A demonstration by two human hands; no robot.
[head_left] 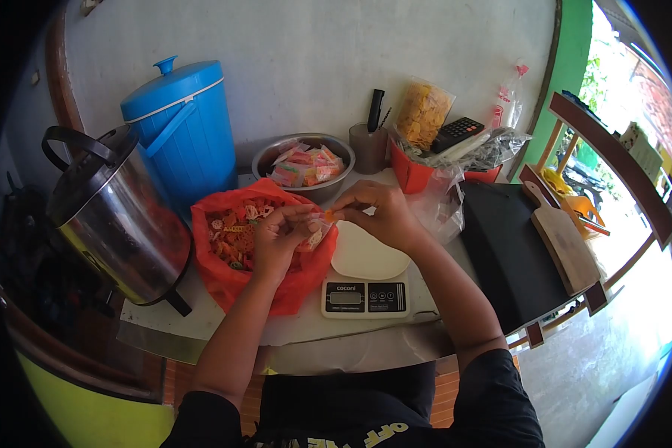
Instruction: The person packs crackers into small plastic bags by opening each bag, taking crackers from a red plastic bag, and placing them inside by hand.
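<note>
My left hand (282, 237) grips a small clear plastic bag (317, 233) with pale and orange pieces inside. At the bag's top, my right hand (381, 213) pinches a small orange piece (328, 216). Both hands are raised over the right side of a red plastic bag (257, 287), which stands wide open and holds many small orange, red and pale snack pieces (234, 235). Just right of it sits a white kitchen scale (366, 299) with an oval cream plate (366, 257) on top, partly below my right forearm.
Behind my hands is a metal bowl (259, 166) of filled small packets (306, 166). A steel pot (119, 224) and blue water jug (179, 127) stand left. Rightward are a red basket (411, 172) with a calculator (458, 133), and a wooden cutting board (564, 243).
</note>
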